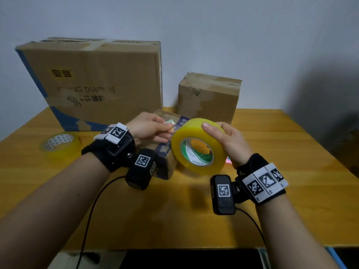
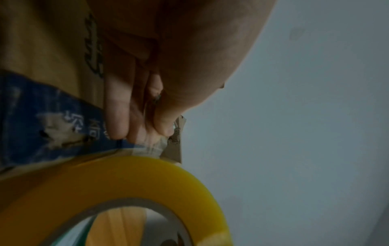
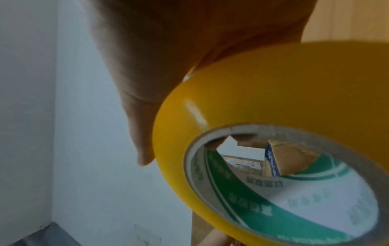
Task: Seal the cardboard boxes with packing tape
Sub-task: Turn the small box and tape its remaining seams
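My right hand (image 1: pixel 223 138) grips a yellow roll of packing tape (image 1: pixel 196 146) above the table, thumb on its outer rim; the roll (image 3: pixel 273 103) fills the right wrist view. My left hand (image 1: pixel 151 127) pinches the clear free end of the tape (image 1: pixel 170 123) just left of the roll; the left wrist view shows the fingertips (image 2: pixel 134 126) on that end beside the roll (image 2: pixel 118 179). Under both hands lies a small cardboard box with a blue printed band (image 1: pixel 165 162). A large diaper box (image 1: pixel 93 84) and a medium box (image 1: pixel 209 98) stand behind.
A second, thinner tape roll (image 1: pixel 60 142) lies flat on the yellow wooden table (image 1: pixel 281 152) at the left. A pink item (image 1: pixel 228 160) peeks out behind the held roll. Cables run from both wrist cameras toward the table's near edge.
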